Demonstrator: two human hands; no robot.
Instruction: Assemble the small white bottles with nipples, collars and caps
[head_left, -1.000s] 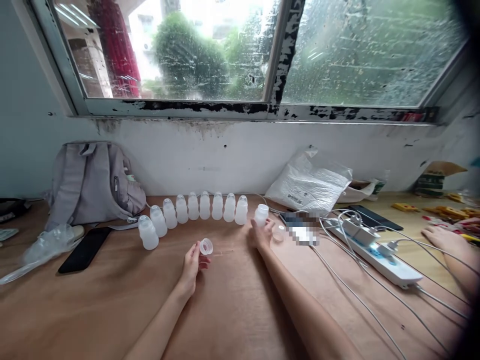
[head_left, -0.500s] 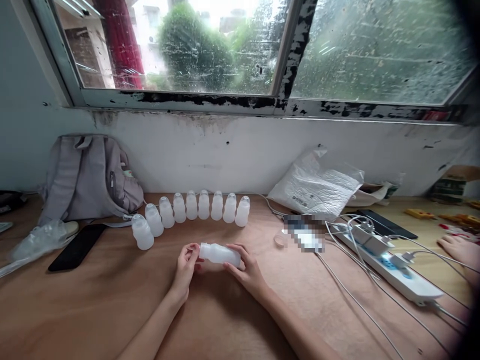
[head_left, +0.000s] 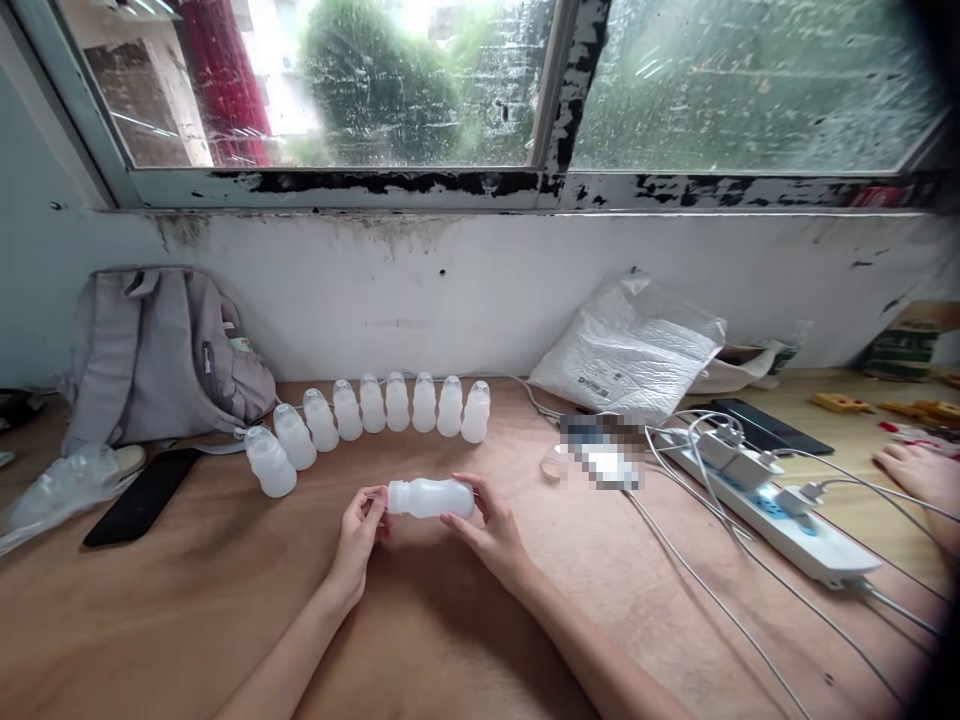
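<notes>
A frosted white baby bottle (head_left: 431, 498) lies sideways in the air just above the table, held between my two hands. My left hand (head_left: 358, 535) pinches the neck end on the left, its fingertips partly hiding that end. Around the rounded base, on the right, my right hand (head_left: 491, 530) is closed with thumb and fingers. Behind them stands a curved row of several similar bottles (head_left: 397, 402) with clear domed caps. A small clear round piece (head_left: 555, 462), perhaps a cap, rests to the right of my hands.
At the back left sit a grey backpack (head_left: 161, 350), a black phone (head_left: 142, 498) and a plastic bag (head_left: 71, 490). A silver padded mailer (head_left: 634, 350) leans on the wall. Cables run from a white power strip (head_left: 772, 520) on the right. Another person's hand (head_left: 911, 475) lies at the far right.
The bottle has tipped to nearly level, still in both hands. The whole view has shifted slightly as the head moved; the standing bottles are unchanged.
</notes>
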